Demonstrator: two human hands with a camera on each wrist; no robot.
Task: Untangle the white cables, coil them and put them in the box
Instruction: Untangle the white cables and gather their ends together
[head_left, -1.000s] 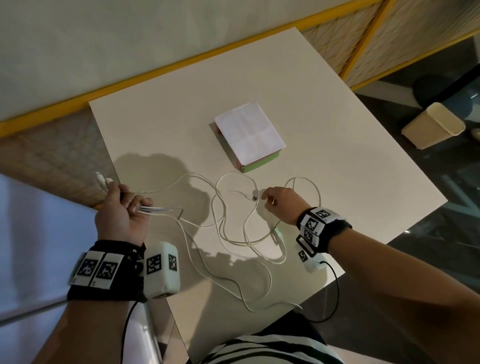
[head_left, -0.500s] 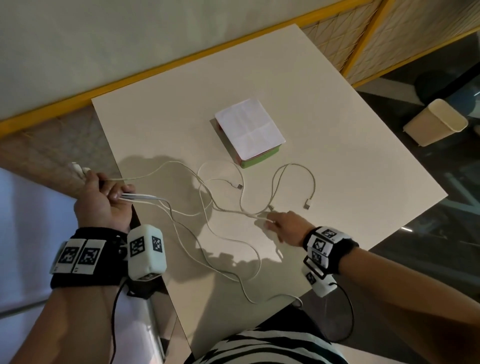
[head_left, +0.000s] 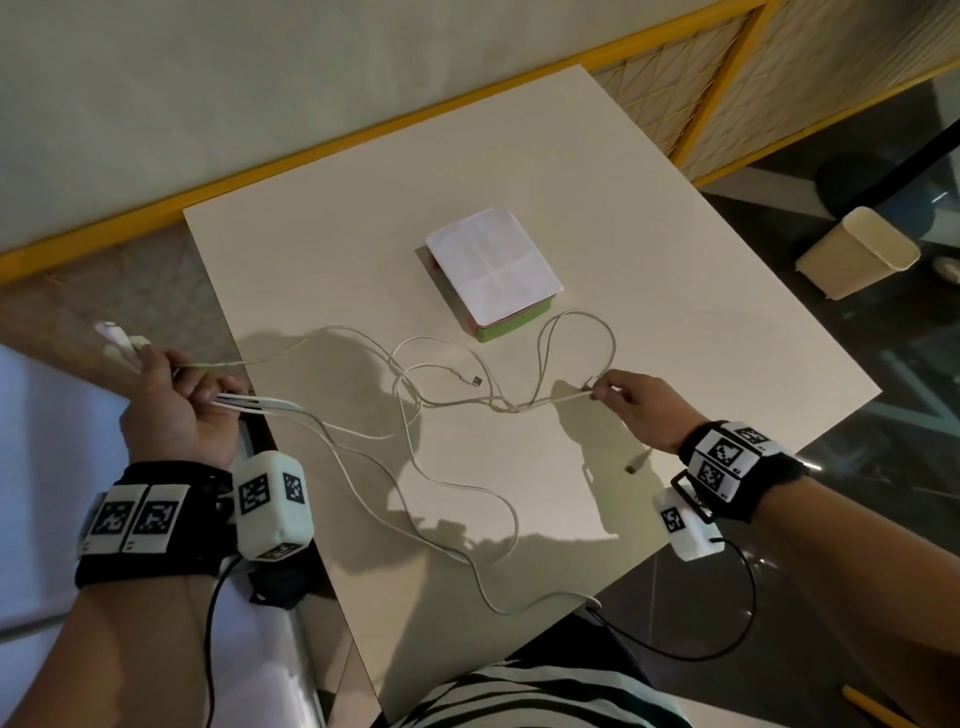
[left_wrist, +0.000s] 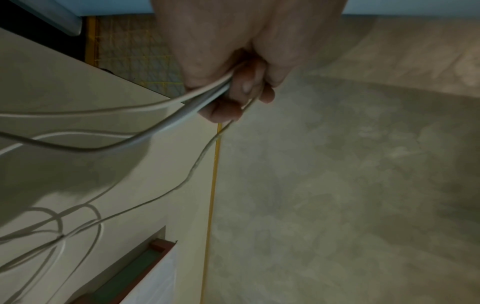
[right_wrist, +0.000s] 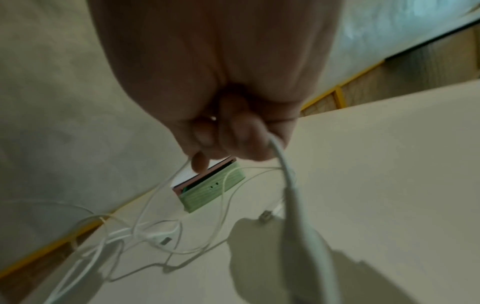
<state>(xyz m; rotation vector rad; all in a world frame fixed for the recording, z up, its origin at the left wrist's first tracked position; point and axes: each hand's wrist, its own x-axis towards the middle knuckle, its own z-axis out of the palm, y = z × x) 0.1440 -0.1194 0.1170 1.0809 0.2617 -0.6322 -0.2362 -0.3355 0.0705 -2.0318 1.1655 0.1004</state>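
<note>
Several tangled white cables (head_left: 415, 400) sprawl across the white table (head_left: 322, 218) in the head view. My left hand (head_left: 182, 400) grips a bundle of cable ends past the table's left edge, with white plugs (head_left: 117, 335) sticking out behind the fist. The left wrist view shows that hand (left_wrist: 233, 88) curled round the cables (left_wrist: 166, 123). My right hand (head_left: 618, 392) pinches one cable end above the table's right part, and a plug (head_left: 635, 463) dangles below it. In the right wrist view those fingers (right_wrist: 233, 133) hold a cable (right_wrist: 288, 181). The box (head_left: 493, 275), green with a white paper lid, sits behind the tangle.
A beige bin (head_left: 857, 254) stands on the dark floor to the right of the table. A yellow rail (head_left: 311, 150) runs along the wall behind. One cable loop (head_left: 519, 608) reaches the table's near edge by my striped shirt (head_left: 519, 696).
My left hand has drawn its cable ends further left, off the table. My right hand has taken a cable end and moved right and up, stretching the tangle between both hands.
</note>
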